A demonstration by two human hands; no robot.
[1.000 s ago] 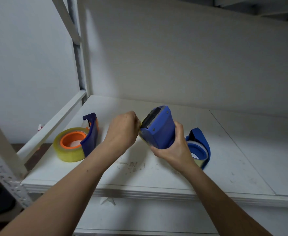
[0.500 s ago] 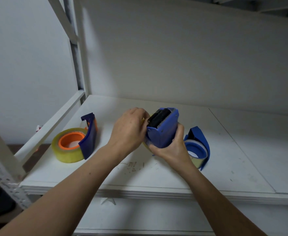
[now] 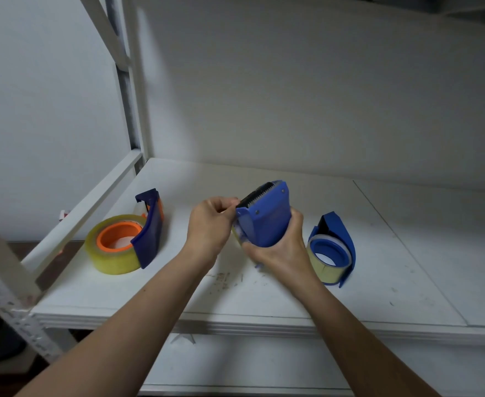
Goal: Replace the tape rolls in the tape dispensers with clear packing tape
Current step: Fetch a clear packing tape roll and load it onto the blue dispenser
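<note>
Dispenser: our right hand clasps its body; left hand pinches tape beside its blade. Risk: fingertip nicked, tape slipping back.

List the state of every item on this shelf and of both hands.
Blue plastic tape dispenser with serrated blade: held above the shelf, blade up.
Right hand: gripping that dispenser's body.
Left hand: fingers pinching at the blade end.
Clear tape roll with orange core: lying flat, in the left dispenser.
Blue-cored roll in dispenser: lying on the shelf.
</note>
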